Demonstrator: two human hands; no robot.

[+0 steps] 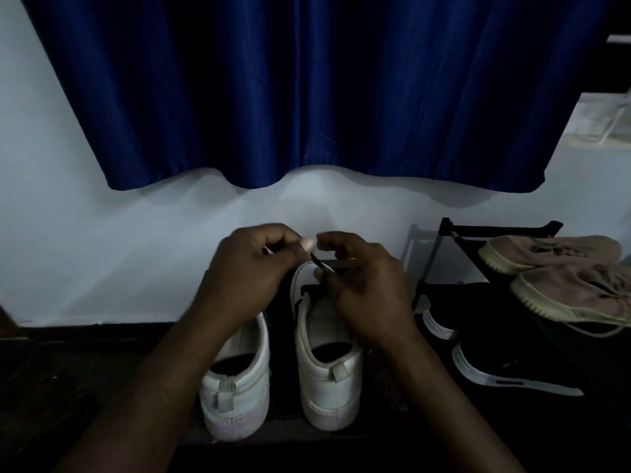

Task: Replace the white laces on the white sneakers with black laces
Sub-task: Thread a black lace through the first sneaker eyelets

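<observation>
Two white sneakers stand side by side on the dark floor, heels toward me: the left sneaker (235, 380) and the right sneaker (327, 363). A black lace (318, 264) runs across the toe end of the right sneaker. My left hand (252, 268) hovers above the left sneaker's front, and its thumb and fingers pinch one end of the black lace. My right hand (365, 288) covers the right sneaker's front with its fingers curled round the lace. The eyelets are hidden under my hands.
A white wall (102, 250) rises right behind the sneakers, with a blue curtain (307, 97) hanging above. At right stands a black shoe rack (444, 233) with beige sneakers (553, 254) on top and black sneakers (505, 367) below.
</observation>
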